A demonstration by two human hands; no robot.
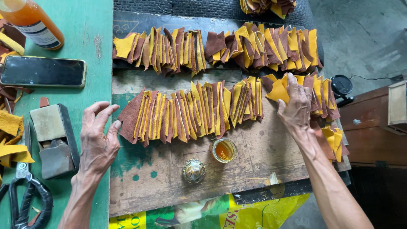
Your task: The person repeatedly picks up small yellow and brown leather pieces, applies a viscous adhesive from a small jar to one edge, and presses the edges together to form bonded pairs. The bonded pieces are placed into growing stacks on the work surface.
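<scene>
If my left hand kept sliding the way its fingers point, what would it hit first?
The left hand points up and right; its fingertips already sit at the brown end piece of the middle row of leather pieces, so it would likely meet that first.

Matt, perhaps suede leather pieces [190, 112] on rough, paint-stained wooden board [263, 148]

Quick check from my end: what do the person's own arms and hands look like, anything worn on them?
Both are bare. The left hand and the right hand wear no gloves, and I see no rings, watch or bands. Both forearms are lean and uncovered to the bottom edge of the picture, with no sleeve in view. Veins and knuckles stand out on the backs of the hands.
</scene>
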